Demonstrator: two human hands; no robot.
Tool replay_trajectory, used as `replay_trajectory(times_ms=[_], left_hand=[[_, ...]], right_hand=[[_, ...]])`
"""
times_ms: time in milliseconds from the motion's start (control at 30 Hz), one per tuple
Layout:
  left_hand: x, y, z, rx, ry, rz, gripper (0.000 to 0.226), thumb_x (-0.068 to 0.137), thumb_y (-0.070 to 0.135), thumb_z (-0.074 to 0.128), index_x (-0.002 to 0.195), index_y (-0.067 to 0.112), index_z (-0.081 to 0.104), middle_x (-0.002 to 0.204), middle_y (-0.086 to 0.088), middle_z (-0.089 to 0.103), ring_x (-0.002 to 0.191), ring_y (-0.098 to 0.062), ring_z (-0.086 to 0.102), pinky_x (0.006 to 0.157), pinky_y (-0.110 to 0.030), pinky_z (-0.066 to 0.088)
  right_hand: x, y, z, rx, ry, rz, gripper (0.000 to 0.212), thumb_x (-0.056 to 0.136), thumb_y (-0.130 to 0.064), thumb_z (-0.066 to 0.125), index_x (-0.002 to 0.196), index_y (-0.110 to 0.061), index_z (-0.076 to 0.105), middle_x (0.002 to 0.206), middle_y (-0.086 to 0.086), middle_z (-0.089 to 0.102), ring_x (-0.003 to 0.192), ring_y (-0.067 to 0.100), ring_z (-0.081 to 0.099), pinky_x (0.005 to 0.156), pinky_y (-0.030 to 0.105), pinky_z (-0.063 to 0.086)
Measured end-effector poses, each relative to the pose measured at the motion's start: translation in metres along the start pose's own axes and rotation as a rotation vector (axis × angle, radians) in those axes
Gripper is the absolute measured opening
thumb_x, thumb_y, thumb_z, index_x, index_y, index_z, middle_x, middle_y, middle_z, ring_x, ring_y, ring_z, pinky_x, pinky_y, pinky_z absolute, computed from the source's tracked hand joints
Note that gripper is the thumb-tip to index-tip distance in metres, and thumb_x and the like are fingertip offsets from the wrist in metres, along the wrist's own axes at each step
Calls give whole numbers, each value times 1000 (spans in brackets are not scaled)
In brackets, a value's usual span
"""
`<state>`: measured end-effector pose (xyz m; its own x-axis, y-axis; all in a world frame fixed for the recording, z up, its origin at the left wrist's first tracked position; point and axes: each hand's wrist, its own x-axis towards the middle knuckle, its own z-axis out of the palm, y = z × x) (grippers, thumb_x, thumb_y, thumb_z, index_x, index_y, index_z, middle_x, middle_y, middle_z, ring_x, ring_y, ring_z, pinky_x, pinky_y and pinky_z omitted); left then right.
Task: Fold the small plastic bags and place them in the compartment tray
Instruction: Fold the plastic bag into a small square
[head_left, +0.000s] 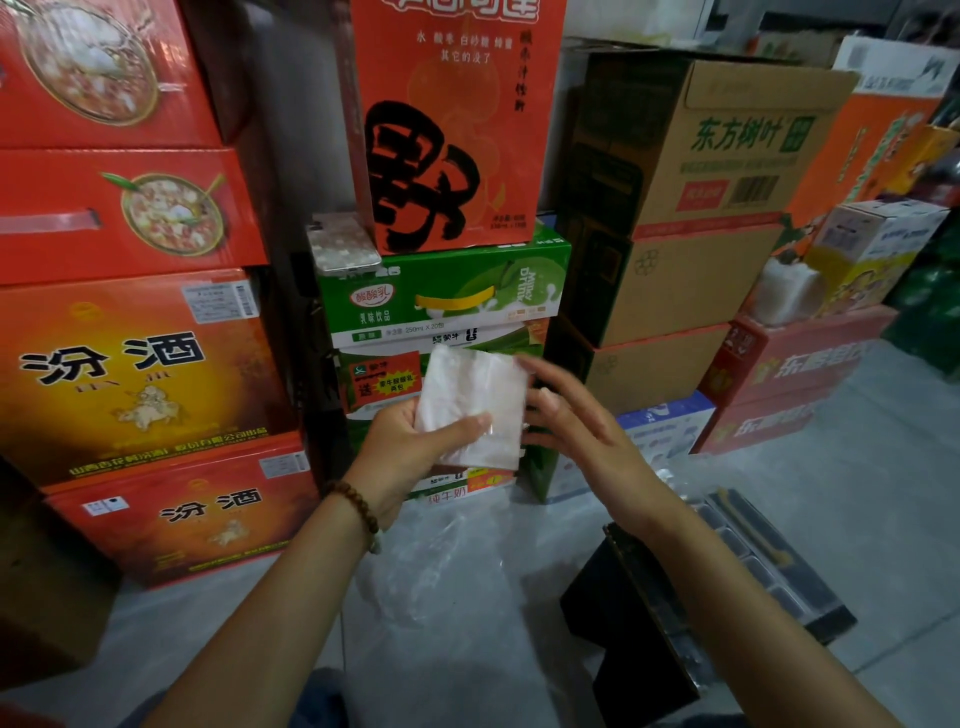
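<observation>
I hold a small white translucent plastic bag (475, 400), folded into a rough rectangle, upright in front of me. My left hand (415, 447) grips its lower left corner, thumb lying across the front. My right hand (576, 421) is at the bag's right edge with fingers fairly straight, fingertips touching the edge. More clear plastic bags (447, 561) lie loose on the floor under my arms. The dark compartment tray (769, 561) sits on the floor at the right, partly hidden by my right forearm.
Stacked drink cartons form a wall: red and orange boxes (135, 374) at left, green milk cartons (441, 296) straight ahead, brown cardboard boxes (691, 208) at right. A phone (343, 244) lies on the green carton. A black box (634, 623) stands by the tray.
</observation>
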<state>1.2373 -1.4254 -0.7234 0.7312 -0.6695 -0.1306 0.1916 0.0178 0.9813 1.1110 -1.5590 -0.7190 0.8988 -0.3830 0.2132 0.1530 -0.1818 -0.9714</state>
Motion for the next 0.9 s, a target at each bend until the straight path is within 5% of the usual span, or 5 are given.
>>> replay_trajectory(times_ms=[233, 467, 600, 733, 900], left_hand=[[-3, 4, -2, 33, -48, 15, 37, 72, 22, 76, 106, 12, 67, 91, -3, 74, 82, -15, 70, 66, -25, 55], [-8, 18, -7, 28, -121, 17, 62, 77, 46, 60, 133, 29, 41, 107, 6, 62, 74, -26, 72, 50, -22, 54], [-14, 19, -8, 186, -249, 117, 64, 70, 35, 71, 130, 26, 49, 103, 4, 72, 82, -21, 72, 61, -27, 58], [-12, 12, -7, 324, -231, 159, 45, 76, 19, 75, 117, 27, 58, 98, 6, 73, 78, -20, 72, 64, -30, 59], [-9, 10, -1, 254, -143, 199, 6, 89, 17, 62, 92, 17, 67, 78, 5, 75, 62, -13, 69, 53, -20, 55]], right_hand=[[-5, 3, 1, -48, -76, 125, 58, 94, -54, 29, 124, -22, 66, 126, -6, 66, 117, 8, 60, 101, 25, 47], [-4, 5, -9, -97, -126, 61, 55, 75, -29, 82, 125, -19, 61, 124, -2, 67, 118, 11, 61, 99, 29, 50], [-2, 12, -4, -118, 20, -11, 37, 74, -14, 76, 109, -4, 69, 104, 6, 74, 99, 16, 70, 88, 27, 55], [-1, 10, -3, -38, 178, -3, 13, 83, -11, 70, 95, -12, 73, 83, 2, 76, 76, 12, 71, 63, 19, 52], [0, 9, -2, -16, 230, 24, 10, 87, -17, 65, 92, -12, 73, 83, 0, 77, 77, 12, 73, 62, 17, 53]])
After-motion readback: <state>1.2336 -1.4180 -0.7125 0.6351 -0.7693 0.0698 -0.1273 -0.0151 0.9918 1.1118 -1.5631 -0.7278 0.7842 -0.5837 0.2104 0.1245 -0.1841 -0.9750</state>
